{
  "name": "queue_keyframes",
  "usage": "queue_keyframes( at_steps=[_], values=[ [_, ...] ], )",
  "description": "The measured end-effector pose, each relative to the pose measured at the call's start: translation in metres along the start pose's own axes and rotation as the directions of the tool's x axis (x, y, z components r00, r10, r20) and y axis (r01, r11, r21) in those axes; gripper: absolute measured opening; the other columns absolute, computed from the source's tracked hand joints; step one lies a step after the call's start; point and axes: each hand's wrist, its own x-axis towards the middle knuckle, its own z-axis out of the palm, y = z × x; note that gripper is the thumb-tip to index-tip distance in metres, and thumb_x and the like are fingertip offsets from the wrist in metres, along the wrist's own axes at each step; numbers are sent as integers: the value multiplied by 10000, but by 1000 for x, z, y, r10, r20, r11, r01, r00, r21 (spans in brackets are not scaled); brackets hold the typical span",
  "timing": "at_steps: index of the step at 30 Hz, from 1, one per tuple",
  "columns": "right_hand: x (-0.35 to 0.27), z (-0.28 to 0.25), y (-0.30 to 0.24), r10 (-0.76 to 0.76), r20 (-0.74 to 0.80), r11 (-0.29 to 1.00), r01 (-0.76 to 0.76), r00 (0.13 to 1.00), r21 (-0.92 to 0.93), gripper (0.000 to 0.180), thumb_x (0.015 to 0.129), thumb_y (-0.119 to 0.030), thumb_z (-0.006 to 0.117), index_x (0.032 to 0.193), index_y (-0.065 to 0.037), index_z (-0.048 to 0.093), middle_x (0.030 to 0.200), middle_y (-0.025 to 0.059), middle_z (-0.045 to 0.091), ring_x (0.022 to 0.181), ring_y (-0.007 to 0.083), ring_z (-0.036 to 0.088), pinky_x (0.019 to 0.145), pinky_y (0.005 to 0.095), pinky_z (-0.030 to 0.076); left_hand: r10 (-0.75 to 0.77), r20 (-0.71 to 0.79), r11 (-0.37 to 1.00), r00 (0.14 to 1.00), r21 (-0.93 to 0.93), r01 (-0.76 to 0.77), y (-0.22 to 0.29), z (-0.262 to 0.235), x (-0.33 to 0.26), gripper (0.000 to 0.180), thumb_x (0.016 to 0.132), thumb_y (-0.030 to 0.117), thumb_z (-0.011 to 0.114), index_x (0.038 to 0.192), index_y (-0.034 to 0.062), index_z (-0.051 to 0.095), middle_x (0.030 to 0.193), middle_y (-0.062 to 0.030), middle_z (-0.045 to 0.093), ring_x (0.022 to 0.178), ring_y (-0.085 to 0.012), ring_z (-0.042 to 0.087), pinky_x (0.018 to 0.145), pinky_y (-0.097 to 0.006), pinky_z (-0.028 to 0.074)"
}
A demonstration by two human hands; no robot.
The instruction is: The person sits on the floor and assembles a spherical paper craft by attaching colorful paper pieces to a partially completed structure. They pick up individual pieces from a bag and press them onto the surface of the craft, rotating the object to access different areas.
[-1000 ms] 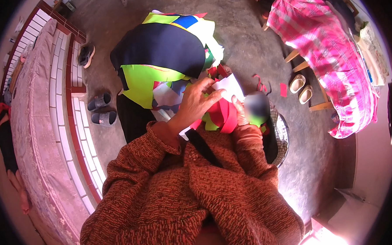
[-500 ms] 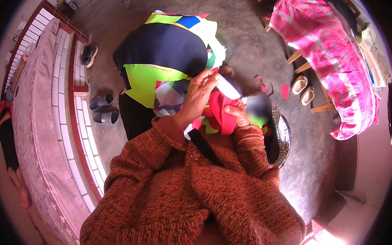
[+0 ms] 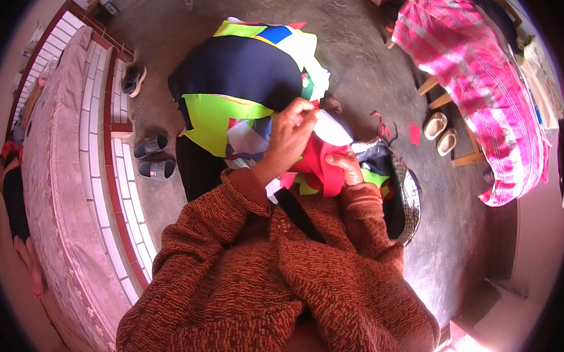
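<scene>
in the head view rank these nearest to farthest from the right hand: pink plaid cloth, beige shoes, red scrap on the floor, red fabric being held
From the right hand:
1. Red fabric: in its grip, toward the left
2. Red scrap: on the floor, right
3. Beige shoes: just right of the scrap
4. Pink plaid cloth: farther right, draped above wooden legs

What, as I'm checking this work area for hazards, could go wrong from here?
The pile of coloured pieces has uneven edges, so a knock might spill some onto the floor. The white piece in the left hand or the red strip in the right hand could slip loose. The dark slippers on the floor to the left might trip someone stepping there.
</scene>
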Motion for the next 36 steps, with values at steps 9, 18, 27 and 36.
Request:
queue_keyframes(
  at_steps=[9, 18, 27, 36],
  values=[
    [0, -16, 6, 21, -67, 1000, -21, 998, 9, 550, 686, 79, 627, 1212, -43, 526, 1101, 80, 608, 1002, 217, 583, 906, 348, 464, 287, 74, 840, 955, 459, -288, 7, -1, 7, 83, 838, 16, 602, 850, 18, 520, 626, -78, 510, 533, -111, 477, 505, -259, 390],
    [-2, -8, 1, 53, -64, 998, -52, 997, 29, 588, 675, 72, 624, 1240, -32, 499, 1125, 86, 590, 1015, 223, 575, 920, 352, 459, 355, 204, 715, 912, 569, -405, 25, -8, 14, 191, 818, 52, 652, 772, 32, 468, 626, -127, 549, 533, -271, 560, 488, -320, 428],
    [0, -13, 4, 5, -23, 1000, -4, 1000, 28, 656, 683, 76, 622, 1302, -68, 459, 1119, 62, 586, 1023, 222, 572, 923, 350, 462, -78, 333, 995, 940, 88, 51, 69, -10, 67, 185, 893, 169, 584, 831, 4, 527, 687, -11, 546, 633, -80, 558, 557, -253, 473],
    [-1, -10, 2, -9, 2, 999, 9, 1000, 46, 661, 690, 71, 617, 1311, -87, 453, 1142, 70, 583, 1029, 233, 575, 907, 361, 473, 56, 468, 928, 882, -351, 127, 134, -49, 148, 73, 875, 126, 583, 903, 60, 591, 834, -35, 612, 776, -156, 633, 727, -365, 531]
  ],
)
